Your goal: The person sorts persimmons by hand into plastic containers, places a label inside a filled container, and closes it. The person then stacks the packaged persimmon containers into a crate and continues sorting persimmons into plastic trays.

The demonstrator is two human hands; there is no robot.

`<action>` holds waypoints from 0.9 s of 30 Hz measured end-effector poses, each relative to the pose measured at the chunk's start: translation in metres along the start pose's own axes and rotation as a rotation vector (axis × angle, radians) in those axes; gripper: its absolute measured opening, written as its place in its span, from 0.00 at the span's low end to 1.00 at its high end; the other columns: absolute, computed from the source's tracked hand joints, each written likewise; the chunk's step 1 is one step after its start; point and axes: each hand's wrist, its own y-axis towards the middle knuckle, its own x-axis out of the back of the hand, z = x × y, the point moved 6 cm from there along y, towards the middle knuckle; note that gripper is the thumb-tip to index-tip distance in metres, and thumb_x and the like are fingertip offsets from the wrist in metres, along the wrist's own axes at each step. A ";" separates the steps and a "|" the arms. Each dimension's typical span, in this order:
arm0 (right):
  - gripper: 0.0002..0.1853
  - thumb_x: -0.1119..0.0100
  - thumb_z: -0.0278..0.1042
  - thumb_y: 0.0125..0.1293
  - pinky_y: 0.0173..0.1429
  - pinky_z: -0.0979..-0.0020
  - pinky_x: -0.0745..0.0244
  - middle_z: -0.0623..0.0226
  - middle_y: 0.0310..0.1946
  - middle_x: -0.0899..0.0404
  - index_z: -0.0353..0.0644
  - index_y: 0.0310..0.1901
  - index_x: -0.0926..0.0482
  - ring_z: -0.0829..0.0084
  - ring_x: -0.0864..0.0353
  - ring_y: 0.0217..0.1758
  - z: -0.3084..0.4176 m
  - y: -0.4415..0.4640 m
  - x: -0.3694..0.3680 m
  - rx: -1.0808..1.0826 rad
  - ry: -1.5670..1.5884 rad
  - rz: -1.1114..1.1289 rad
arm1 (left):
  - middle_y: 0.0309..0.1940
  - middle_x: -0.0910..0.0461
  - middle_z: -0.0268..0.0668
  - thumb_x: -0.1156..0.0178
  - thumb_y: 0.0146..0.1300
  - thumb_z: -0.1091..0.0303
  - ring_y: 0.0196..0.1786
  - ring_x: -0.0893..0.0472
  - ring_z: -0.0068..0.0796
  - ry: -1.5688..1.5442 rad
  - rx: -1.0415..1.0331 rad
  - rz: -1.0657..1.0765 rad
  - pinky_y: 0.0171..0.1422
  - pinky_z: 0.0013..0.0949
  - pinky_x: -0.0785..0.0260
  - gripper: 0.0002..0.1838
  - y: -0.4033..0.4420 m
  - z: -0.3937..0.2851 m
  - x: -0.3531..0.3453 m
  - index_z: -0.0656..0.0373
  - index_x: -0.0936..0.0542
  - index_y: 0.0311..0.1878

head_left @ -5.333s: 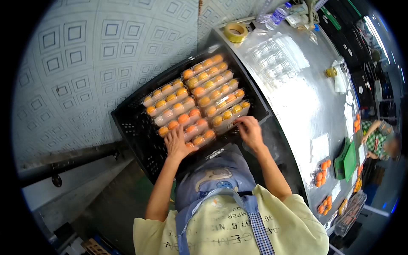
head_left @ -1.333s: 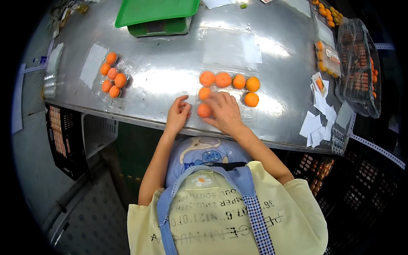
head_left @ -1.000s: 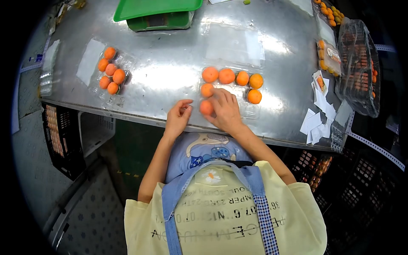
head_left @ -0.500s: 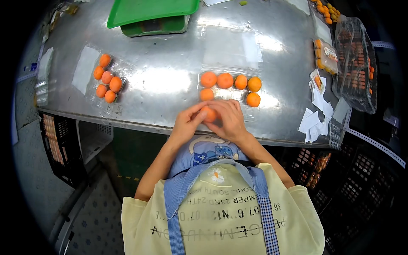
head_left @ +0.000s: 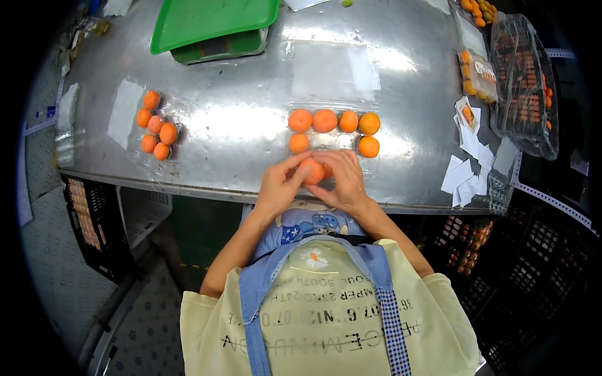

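Between my left hand and my right hand an orange fruit is held by the fingers of both, over the table's front edge. Part of another orange shape shows behind my right fingers. Just beyond my hands lies an open clear plastic tray. Its back row bears several orange fruits; one fruit sits in front at the left and another at the right. The tray's clear lid lies folded back, with a white sheet at it.
On the left stands a second clear tray with several fruits. A green tray rests on a container at the back. Toward the right are a filled pack, loose paper cards and a plastic-wrapped crate. Black crates stand below.
My left hand has come over to my right hand and now grips the fruit too. That fruit has left the front left of the tray. Earlier, both hands were at packed fruit in a black crate.
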 end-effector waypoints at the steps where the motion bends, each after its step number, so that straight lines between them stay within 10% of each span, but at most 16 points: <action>1: 0.32 0.25 0.31 0.39 0.52 0.61 0.33 0.61 0.48 0.22 0.40 0.50 0.26 0.59 0.23 0.47 -0.001 -0.002 0.000 -0.006 0.008 0.003 | 0.45 0.17 0.37 0.47 0.71 0.63 0.45 0.20 0.22 -0.016 0.029 -0.005 0.49 0.25 0.27 0.19 0.001 0.003 0.001 0.65 0.24 0.59; 7: 0.30 0.25 0.35 0.43 0.51 0.62 0.31 0.60 0.46 0.22 0.40 0.50 0.26 0.58 0.24 0.45 -0.007 -0.011 0.006 -0.079 0.131 -0.012 | 0.50 0.19 0.39 0.51 0.73 0.58 0.45 0.20 0.22 0.085 0.042 -0.040 0.48 0.25 0.27 0.21 -0.004 0.013 0.008 0.64 0.24 0.59; 11: 0.29 0.26 0.33 0.50 0.59 0.67 0.30 0.66 0.50 0.23 0.39 0.54 0.28 0.73 0.24 0.53 -0.076 -0.039 0.038 -0.630 0.587 -0.147 | 0.54 0.23 0.41 0.53 0.74 0.58 0.38 0.20 0.25 0.003 0.067 -0.055 0.38 0.25 0.26 0.23 0.003 0.011 0.010 0.59 0.32 0.66; 16: 0.16 0.40 0.39 0.67 0.48 0.75 0.24 0.65 0.44 0.20 0.37 0.50 0.24 0.75 0.21 0.44 -0.189 -0.007 0.318 -0.383 0.562 -0.861 | 0.50 0.22 0.41 0.49 0.72 0.65 0.36 0.22 0.22 0.017 0.043 -0.062 0.39 0.24 0.27 0.18 0.000 0.012 0.024 0.60 0.27 0.61; 20: 0.17 0.46 0.41 0.71 0.57 0.69 0.23 0.57 0.48 0.20 0.37 0.53 0.27 0.67 0.19 0.50 -0.157 0.024 0.455 -0.073 0.818 -0.906 | 0.48 0.21 0.40 0.47 0.71 0.66 0.37 0.23 0.20 0.033 0.009 -0.050 0.40 0.24 0.28 0.17 0.001 0.010 0.021 0.60 0.26 0.59; 23: 0.15 0.47 0.38 0.72 0.54 0.71 0.24 0.57 0.48 0.20 0.39 0.54 0.26 0.68 0.19 0.49 -0.118 0.041 0.401 -0.177 0.657 -0.926 | 0.47 0.20 0.39 0.46 0.70 0.66 0.37 0.22 0.20 0.004 -0.023 -0.102 0.40 0.24 0.28 0.17 -0.002 0.008 0.028 0.60 0.26 0.59; 27: 0.11 0.39 0.30 0.65 0.38 0.79 0.27 0.70 0.33 0.21 0.38 0.47 0.21 0.80 0.24 0.34 -0.150 0.020 0.228 -0.441 0.402 -0.389 | 0.47 0.19 0.38 0.46 0.70 0.67 0.37 0.22 0.20 -0.022 0.010 -0.174 0.41 0.23 0.28 0.15 -0.008 0.014 0.043 0.60 0.25 0.58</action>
